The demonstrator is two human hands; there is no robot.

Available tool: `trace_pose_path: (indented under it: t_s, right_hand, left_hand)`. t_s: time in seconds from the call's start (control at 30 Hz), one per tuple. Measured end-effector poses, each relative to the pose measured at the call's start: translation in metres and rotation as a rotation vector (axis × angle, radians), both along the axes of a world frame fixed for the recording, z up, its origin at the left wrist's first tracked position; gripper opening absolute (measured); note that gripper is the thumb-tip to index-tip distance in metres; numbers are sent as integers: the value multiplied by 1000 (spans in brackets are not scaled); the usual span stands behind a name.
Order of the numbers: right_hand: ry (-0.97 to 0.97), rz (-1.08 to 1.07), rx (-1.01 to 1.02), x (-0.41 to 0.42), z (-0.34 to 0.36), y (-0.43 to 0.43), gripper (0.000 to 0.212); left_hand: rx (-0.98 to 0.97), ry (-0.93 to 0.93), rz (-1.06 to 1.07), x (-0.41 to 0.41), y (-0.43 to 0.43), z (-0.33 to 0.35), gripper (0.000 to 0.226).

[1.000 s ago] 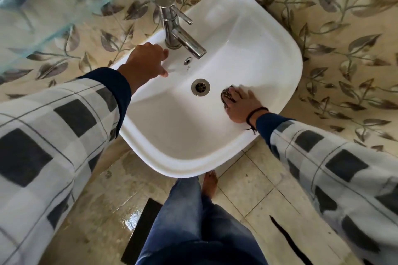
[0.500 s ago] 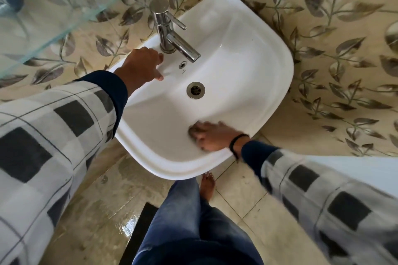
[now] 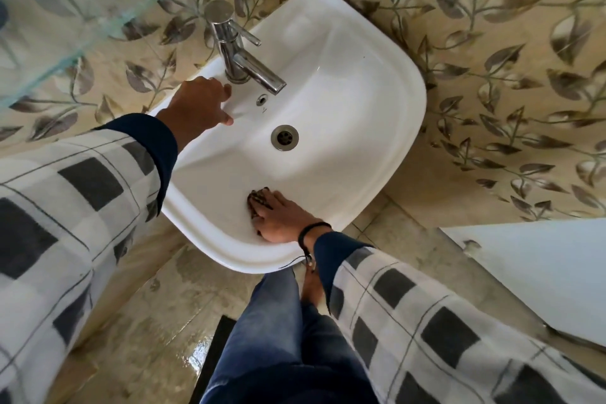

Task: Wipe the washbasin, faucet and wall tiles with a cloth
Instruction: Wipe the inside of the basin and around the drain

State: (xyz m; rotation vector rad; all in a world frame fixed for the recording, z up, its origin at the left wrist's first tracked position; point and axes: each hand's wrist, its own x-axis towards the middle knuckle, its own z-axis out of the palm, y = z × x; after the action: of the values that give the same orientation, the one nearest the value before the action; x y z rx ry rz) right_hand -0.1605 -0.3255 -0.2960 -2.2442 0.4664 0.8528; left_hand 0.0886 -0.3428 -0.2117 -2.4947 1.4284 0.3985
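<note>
Leaf-patterned wall tiles (image 3: 492, 75) are seen behind and to the right of the scene, and a wet, mottled floor (image 3: 157, 321) is seen below, where a dark mat (image 3: 216, 354) lies beside a leg in blue jeans. A glass shelf (image 3: 65, 10) is fixed across the upper left, and a white panel (image 3: 541, 272) is seen at the lower right.

The white washbasin (image 3: 360, 128) is mounted against the tiled wall and is viewed from above. Both arms are reached into it, each in a checked sleeve with a dark cuff.

The chrome faucet (image 3: 242, 59) stands upright on the basin's back ledge, with its spout angled over the bowl.

The left hand (image 3: 200, 105) is rested on the back ledge, just beside the faucet's base. Its fingers are loosely bent, with the thumb held out over the bowl, and nothing is enclosed by them.

The right hand (image 3: 283, 220) is laid flat on the near inner slope of the bowl. A dark cord (image 3: 311, 228) is worn at its wrist. Its fingers (image 3: 272, 203) are kept nearly straight and are pressed down on the cloth (image 3: 257, 198).

The cloth, small, dark and patterned, is held against the basin's surface under the fingertips; only its far edge is left uncovered.

The metal drain (image 3: 284, 137) sits at the bowl's middle, well apart from the cloth.
</note>
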Motion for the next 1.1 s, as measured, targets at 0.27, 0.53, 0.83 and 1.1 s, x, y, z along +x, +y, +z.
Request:
trace_pose_path:
  t_s: [0.27,0.53,0.83,1.1]
  right_hand:
    - [178,90,-413,-23,3,-116,59]
    - [22,-32,-98,4,0,-9,58]
    - [176,-22,-422,-15,-7,-109,61]
    - [53,0,-135,-7,4,-19,57]
  left_hand:
    - [7,-19,7,-3,2,3,64]
    - [-19,-12,56,-2,-2,2,57]
    - [-3,-12,60,-6,2,3,66]
    - [-6,-15,55,-3,0,3,62]
